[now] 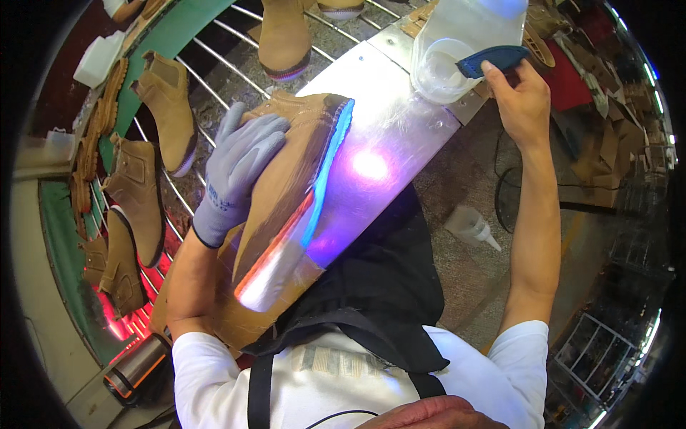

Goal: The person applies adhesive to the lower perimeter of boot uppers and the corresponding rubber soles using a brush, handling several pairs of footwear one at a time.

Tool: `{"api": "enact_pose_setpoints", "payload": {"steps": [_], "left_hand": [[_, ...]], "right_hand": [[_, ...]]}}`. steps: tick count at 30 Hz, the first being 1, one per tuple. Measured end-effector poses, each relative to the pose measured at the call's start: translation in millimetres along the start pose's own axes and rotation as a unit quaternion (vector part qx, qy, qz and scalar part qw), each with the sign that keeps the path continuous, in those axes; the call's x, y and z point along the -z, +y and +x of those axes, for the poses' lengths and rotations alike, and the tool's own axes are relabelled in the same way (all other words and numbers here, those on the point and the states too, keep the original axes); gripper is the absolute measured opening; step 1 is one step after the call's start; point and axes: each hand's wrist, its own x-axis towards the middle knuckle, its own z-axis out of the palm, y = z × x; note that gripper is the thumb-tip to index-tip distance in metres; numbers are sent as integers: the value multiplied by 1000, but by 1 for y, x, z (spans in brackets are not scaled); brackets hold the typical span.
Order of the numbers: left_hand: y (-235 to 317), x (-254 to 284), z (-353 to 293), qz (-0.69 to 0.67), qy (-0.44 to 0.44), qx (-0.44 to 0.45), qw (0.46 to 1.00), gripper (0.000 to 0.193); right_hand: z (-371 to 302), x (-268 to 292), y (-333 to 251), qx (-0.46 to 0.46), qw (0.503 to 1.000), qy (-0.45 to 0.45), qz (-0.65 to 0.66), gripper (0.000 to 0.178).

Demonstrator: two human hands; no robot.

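Note:
My left hand [239,161], in a grey glove, holds a brown boot [293,171] lying on its side, its fingers laid over the upper. Bright blue and reddish light falls along the boot's lower edge. Bare and raised at the right, my right hand [525,100] pinches a dark blue, curved, flat piece [491,61], which looks like a brush handle. That piece is over the rim of a translucent plastic container [468,25]; whatever lies under it is hidden. Beneath the boot and container runs a shiny metal plate [407,129].
Several tan boots [168,114] stand on a rack of metal rods [218,82] at the left. Loose soles [107,107] lie along its green edge [179,25]. A clear nozzle bottle [468,224] is on the floor at right. A metal flask [139,368] sits lower left.

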Motion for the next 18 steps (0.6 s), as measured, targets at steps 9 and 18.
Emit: {"api": "enact_pose_setpoints", "payload": {"steps": [9, 18], "left_hand": [[2, 10, -28, 72, 1, -31, 997, 32], [-7, 10, -59, 41, 11, -48, 998, 43]], "right_hand": [[14, -28, -15, 121, 968, -102, -194, 27], [6, -13, 30, -174, 945, -36, 276, 23]]}}
